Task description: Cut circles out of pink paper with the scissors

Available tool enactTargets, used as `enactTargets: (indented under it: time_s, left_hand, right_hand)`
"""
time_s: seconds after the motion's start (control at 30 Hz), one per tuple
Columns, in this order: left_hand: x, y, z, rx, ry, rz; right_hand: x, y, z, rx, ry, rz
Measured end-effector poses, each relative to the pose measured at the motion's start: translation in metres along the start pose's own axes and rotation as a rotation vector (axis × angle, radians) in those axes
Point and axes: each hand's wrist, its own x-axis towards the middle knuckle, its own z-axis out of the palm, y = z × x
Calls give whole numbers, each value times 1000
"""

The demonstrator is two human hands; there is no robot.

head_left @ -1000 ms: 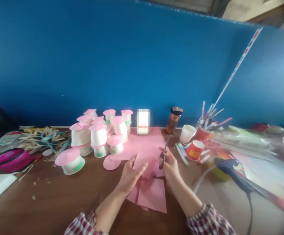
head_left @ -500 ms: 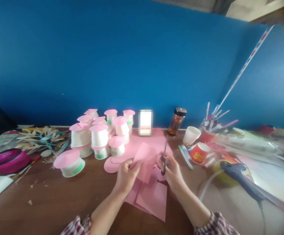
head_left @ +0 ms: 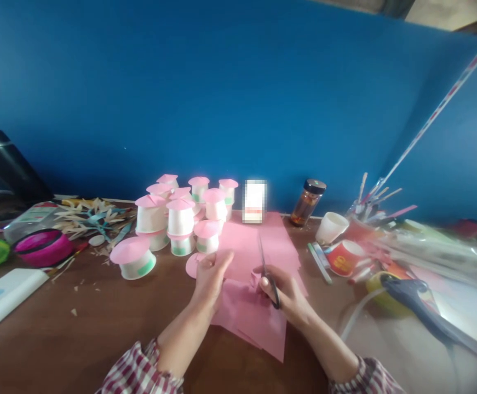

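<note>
My left hand [head_left: 210, 282] is closed at the left side of the pink paper, thumb stretched along it; the edges of the piece it grips blend into the large pink sheet [head_left: 277, 238] behind. Dark-handled scissors [head_left: 275, 293] are in my right hand [head_left: 286, 295], blades pointing up and away over the sheet. A small curled pink scrap [head_left: 255, 279] sits by my right fingertips. Below both hands lie overlapping pink paper pieces [head_left: 273, 336]. A rounded pink paper piece [head_left: 194, 266] lies just left of my left hand.
White paper cups with pink paper tops [head_left: 180, 219] stand stacked at back left, with a single one [head_left: 133, 260] in front. A dark-capped jar [head_left: 309, 202], a white cup [head_left: 332, 227], a red cup [head_left: 346, 257] and a glue gun [head_left: 414, 303] are on the right.
The view has turned left and slightly down. My right hand has moved closer to me with the scissors, and a curled scrap now shows by its fingers. The raised pink piece no longer stands out.
</note>
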Motion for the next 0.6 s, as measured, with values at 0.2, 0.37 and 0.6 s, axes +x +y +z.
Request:
enactTargets:
  time_s: [0.2,0.37,0.6]
  left_hand:
    - [-5,-11,1,-52,-55,-58]
    - [-6,-16,2,-81,-76,-95]
    - [-11,-10,7,-97,-86,-119]
  right_hand:
    - [0,-2,2,37,32,-2]
    - [1,-7,3,41,33,-23]
    - [1,-6,2,15,31,-56]
